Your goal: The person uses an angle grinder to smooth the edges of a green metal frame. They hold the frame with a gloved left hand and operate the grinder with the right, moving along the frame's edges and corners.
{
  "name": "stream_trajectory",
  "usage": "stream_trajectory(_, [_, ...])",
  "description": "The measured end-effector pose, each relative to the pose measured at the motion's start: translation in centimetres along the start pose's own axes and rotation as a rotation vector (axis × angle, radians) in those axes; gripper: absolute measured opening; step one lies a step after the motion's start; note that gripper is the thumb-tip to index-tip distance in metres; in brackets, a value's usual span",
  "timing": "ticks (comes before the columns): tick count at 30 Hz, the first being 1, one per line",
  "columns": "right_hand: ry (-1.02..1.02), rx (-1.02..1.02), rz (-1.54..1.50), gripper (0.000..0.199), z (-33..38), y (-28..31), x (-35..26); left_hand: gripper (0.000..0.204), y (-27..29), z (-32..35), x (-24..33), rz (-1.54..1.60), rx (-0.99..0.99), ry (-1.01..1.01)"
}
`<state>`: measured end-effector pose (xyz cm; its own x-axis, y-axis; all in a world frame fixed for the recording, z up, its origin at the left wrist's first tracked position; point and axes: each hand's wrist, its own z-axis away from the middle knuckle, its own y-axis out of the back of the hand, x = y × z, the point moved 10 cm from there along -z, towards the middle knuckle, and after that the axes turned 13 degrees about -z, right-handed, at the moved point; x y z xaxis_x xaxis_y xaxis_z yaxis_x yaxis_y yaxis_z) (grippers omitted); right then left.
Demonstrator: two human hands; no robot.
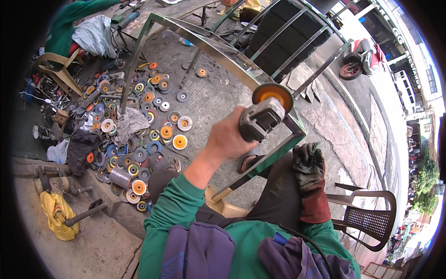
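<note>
My bare left hand is closed round the body of a grey-and-black angle grinder. The grinder's orange-centred disc sits over the long bar of a metal frame; I cannot tell if they touch. My right hand, in a dark, red-cuffed work glove, rests on my right knee beside the frame's near corner. Its fingers bend over the knee with no tool visible in them. One frame bar slants down between my legs to a pale plastic seat.
Several loose grinding discs cover the ground at left, with rags among them. A co-worker in green works at far left near a beige chair. A brown chair stands at right. Behind lie a barred frame and a red motorcycle.
</note>
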<state>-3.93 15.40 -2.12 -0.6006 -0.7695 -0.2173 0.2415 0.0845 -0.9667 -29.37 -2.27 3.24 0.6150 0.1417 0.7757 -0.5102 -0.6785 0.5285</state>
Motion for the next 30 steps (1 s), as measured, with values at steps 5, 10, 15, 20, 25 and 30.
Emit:
stream_trajectory(5, [-0.008,-0.034,0.021,0.025,0.6,-0.1,-0.4,0.062,0.2,-0.3,-0.8,0.087,0.037,0.009])
stream_trajectory(10, [0.072,0.101,-0.055,0.024,1.3,1.4,-1.6,0.057,2.3,-1.6,-3.1,0.138,0.149,0.124])
stream_trajectory(15, [0.093,0.174,0.054,0.019,1.3,1.0,-1.0,0.070,-0.8,0.8,1.0,-0.014,-0.003,-0.101])
stream_trajectory(20, [0.177,0.312,0.085,0.024,1.6,1.4,-1.3,0.059,-0.3,0.7,-0.7,0.051,0.069,0.056])
stream_trajectory(25, [0.083,0.110,0.156,0.026,1.0,0.0,-0.6,0.061,-0.8,1.3,1.5,0.001,-0.011,-0.080])
stream_trajectory(30, [0.038,0.005,0.112,0.028,0.8,-0.8,-0.2,0.062,-0.2,1.4,0.2,0.021,0.040,0.059])
